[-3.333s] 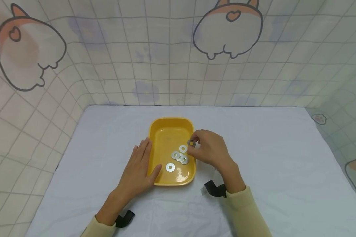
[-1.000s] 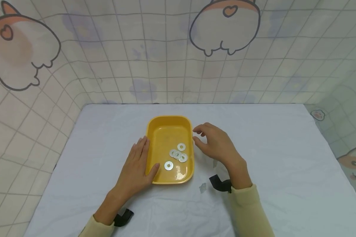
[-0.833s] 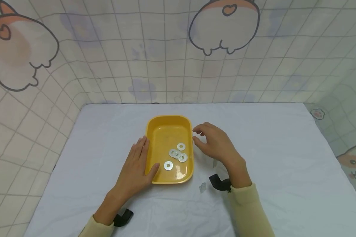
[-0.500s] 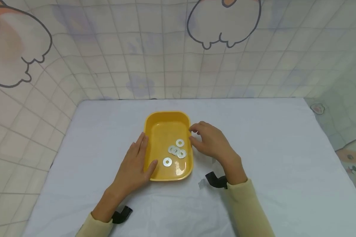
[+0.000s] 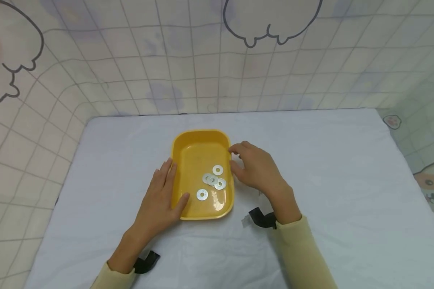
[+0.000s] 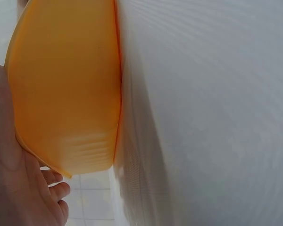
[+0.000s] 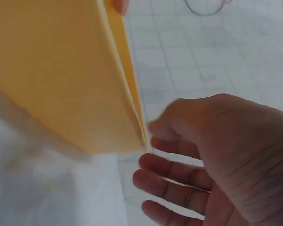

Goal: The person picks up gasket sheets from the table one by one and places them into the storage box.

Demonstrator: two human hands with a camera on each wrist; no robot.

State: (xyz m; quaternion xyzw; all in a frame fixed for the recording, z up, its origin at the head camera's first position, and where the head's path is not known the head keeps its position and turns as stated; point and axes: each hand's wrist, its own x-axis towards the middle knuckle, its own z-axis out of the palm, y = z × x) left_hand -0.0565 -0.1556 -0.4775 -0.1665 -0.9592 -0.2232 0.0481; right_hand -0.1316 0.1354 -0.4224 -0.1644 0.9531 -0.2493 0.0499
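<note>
A yellow tray (image 5: 197, 154) stands on the white cloth, with several flat metal washers (image 5: 202, 194) lying in it, some overlapping. My left hand (image 5: 159, 200) lies along its left rim with long, straight fingers, the thumb reaching over the near left corner. In the left wrist view, the palm is against the tray's (image 6: 68, 89) outer wall. My right hand (image 5: 256, 168) is at the right rim, thumb and fingers loosely bent and apart. The right wrist view shows nothing between the fingers of the right hand (image 7: 217, 155), close beside the tray (image 7: 47, 70).
A white cloth (image 5: 329, 180) covers the table around the tray. A tiled-pattern curtain (image 5: 202, 68) with cartoon prints rises behind and at both sides. Black wrist mounts (image 5: 262, 218) sit at both wrists. A small translucent patch (image 5: 246, 220) shows near the right wrist.
Earlier, my right hand pinched a washer over the tray's right side; that washer is no longer seen in it. The hand moved off right, then came back to the rim. The head view tilted down.
</note>
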